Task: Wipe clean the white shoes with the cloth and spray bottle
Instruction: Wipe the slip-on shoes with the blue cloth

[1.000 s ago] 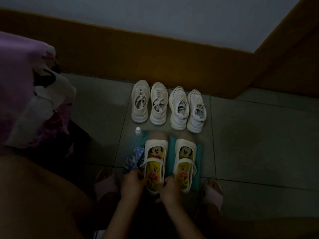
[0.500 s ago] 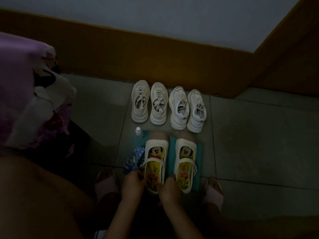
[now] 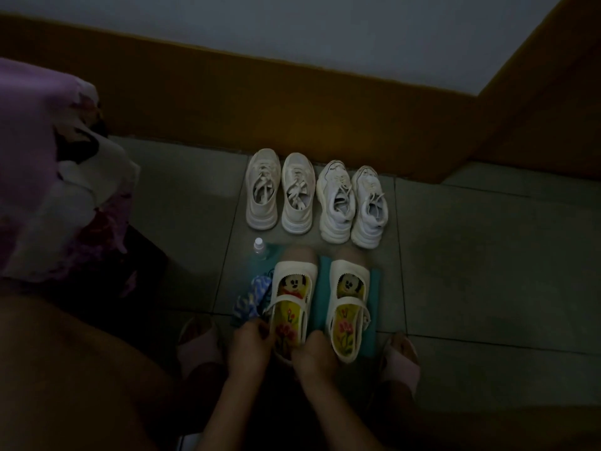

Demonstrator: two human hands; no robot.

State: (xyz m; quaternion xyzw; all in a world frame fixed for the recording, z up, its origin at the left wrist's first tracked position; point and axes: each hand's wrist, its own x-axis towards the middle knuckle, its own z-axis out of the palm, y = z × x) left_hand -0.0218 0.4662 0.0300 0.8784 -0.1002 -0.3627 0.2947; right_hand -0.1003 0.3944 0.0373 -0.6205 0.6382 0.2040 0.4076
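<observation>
Two white strap shoes with cartoon insoles stand side by side on a teal mat. My left hand grips the heel end of the left strap shoe from the left; my right hand grips the same heel from the right. The right strap shoe stands untouched. A blue patterned cloth lies bunched just left of the held shoe. A small clear spray bottle stands behind the cloth. The light is dim.
Two pairs of white sneakers, one pair on the left and one pair on the right, line up near the brown skirting. My feet in pink slippers flank the mat. Purple and white fabric hangs at left.
Both hands have stayed on the heel of the left strap shoe, shifting only slightly. The shoes have not visibly moved.
</observation>
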